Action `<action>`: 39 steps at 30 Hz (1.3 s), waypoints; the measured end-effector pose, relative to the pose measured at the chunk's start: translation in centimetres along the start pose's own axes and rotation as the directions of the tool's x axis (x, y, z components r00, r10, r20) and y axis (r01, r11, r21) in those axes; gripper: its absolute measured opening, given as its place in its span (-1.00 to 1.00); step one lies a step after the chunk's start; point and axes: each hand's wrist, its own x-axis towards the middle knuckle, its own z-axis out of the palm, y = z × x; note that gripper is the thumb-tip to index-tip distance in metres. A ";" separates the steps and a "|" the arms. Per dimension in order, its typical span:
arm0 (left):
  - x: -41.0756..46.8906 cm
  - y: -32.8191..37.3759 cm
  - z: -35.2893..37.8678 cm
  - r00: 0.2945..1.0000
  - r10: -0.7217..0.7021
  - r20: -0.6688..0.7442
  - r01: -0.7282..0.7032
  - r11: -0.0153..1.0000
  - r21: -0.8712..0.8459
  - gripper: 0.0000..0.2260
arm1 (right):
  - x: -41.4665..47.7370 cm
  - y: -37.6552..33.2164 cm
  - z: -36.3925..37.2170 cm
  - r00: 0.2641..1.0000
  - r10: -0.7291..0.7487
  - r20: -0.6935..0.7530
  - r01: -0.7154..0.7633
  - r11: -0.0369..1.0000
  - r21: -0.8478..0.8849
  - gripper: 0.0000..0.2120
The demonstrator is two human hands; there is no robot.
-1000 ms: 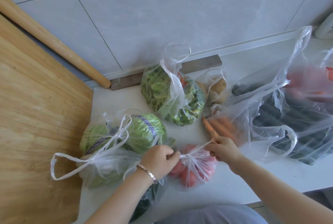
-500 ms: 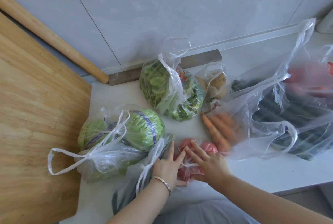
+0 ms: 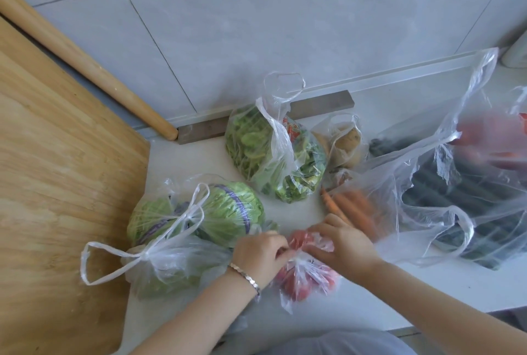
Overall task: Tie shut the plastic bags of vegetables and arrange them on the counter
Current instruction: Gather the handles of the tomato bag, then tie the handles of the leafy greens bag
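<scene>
From the head camera I see the bag of tomatoes [image 3: 306,280] in the lower middle of the frame, sitting on the pale counter [image 3: 427,277]. Its long axis runs roughly top to bottom of the picture, and a frill of loose plastic points toward the bottom edge. The left hand [image 3: 261,252], with a bracelet [image 3: 246,276] at the wrist, has its fingers curled and pinches the gathered plastic at the bag's left side. The right hand [image 3: 346,243] is curled over the bag's top and grips the plastic from the right. To the left the bag of cabbage [image 3: 228,212] is knotted, nearly touching the left hand, and one handle loop trails to the lower left over the wooden cutting board [image 3: 57,197]. Above, a bag of leafy greens [image 3: 256,152] stands near the wall with its handles up, and a small bag of potatoes [image 3: 346,140] sits just to its right. The carrots [image 3: 350,209] lie on a diagonal with their tips toward the upper left, just above the right hand, half inside a large open bag [image 3: 427,183] that fills the right of the frame with dark, long vegetables. The counter's front edge crosses the lower right, close below the tomatoes. I see bare counter between the cabbage and the greens, and to the lower right of the tomatoes. A rolling pin [image 3: 85,69] slants along the upper left.
</scene>
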 end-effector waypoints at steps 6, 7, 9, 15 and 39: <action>1.6 -1.8 -2.5 0.918 0.323 -0.232 -0.284 0.941 0.187 -0.58 | 2.8 -0.8 -3.2 0.998 -0.047 -0.031 0.047 0.999 -0.003 -0.72; 1.6 -2.2 -2.3 0.908 0.325 -0.263 -0.289 0.943 0.168 -0.60 | 3.0 -0.6 -3.2 0.999 -0.028 -0.018 0.028 1.000 -0.009 -0.73; 1.1 -2.6 -1.4 0.930 0.269 -0.253 -0.270 0.962 0.029 -0.62 | 3.0 0.2 -2.7 0.998 0.036 0.050 -0.033 0.997 -0.074 -0.72; 0.4 -2.3 -0.8 0.964 -0.179 0.198 0.240 0.906 -0.349 -0.65 | 3.3 0.1 -1.6 0.951 0.228 0.211 -0.232 0.973 -0.007 -0.64; 23.7 -2.9 -15.3 0.934 -0.250 -0.255 0.144 0.917 -0.373 -0.59 | 13.0 -4.7 -16.5 0.877 0.476 -0.073 -0.177 0.460 0.870 -0.66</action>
